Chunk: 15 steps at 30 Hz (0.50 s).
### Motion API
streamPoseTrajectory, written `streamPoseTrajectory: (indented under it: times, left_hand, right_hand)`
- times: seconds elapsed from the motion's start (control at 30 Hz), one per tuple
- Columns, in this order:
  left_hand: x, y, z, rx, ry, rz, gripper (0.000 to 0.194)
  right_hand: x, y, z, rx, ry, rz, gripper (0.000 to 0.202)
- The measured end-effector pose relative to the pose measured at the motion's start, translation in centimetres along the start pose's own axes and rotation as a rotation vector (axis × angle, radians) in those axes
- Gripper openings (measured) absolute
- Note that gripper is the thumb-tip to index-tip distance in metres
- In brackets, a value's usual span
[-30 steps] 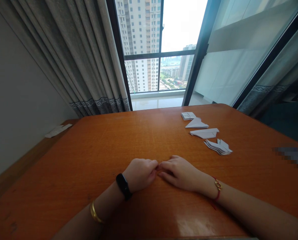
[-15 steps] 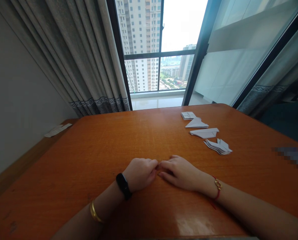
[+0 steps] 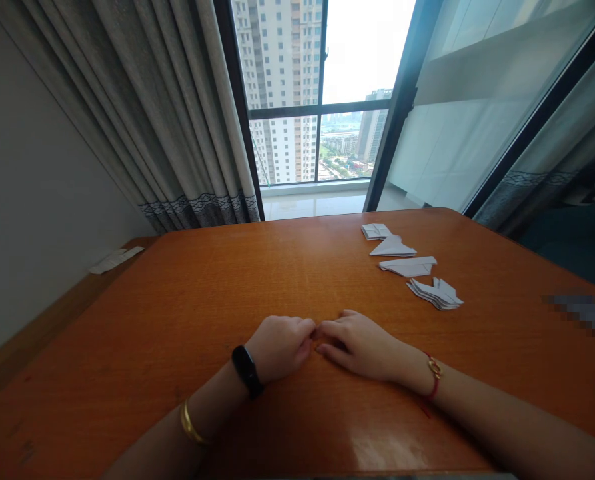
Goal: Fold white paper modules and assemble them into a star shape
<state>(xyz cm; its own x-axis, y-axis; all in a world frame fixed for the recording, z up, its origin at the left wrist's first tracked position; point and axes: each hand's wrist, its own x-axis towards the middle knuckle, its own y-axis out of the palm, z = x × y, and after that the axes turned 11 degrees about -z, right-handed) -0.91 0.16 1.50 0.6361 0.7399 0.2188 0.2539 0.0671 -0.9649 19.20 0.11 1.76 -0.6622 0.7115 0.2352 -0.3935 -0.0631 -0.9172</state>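
Observation:
My left hand (image 3: 282, 347) rests on the wooden table (image 3: 217, 280) with its fingers curled in, and I see nothing held in it. My right hand (image 3: 362, 347) lies palm down beside it, thumb apart from the loosely bent fingers, holding nothing. The fingertips of both hands meet or nearly meet at the middle. Beyond my right hand lie folded white paper pieces: a fanned stack of folded paper (image 3: 435, 293), a long paper plane (image 3: 408, 266), a pointed triangular fold (image 3: 394, 247) and a small squarish fold (image 3: 376, 231).
A white paper strip (image 3: 116, 260) lies on a ledge at the left, by the wall. A blurred grey patch (image 3: 584, 313) covers something at the table's right side. Behind the table are a grey curtain (image 3: 177, 120) and a dark-framed glass door (image 3: 400, 113).

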Motion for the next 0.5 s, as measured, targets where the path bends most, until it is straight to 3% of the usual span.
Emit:
streamPoseTrajectory:
  times: [0.5]
  left_hand:
    - [0.05, -0.17, -0.13, 0.000, -0.004, 0.001, 0.012]
  right_hand:
    - [-0.01, -0.04, -0.11, 0.021, 0.011, 0.003, 0.018]
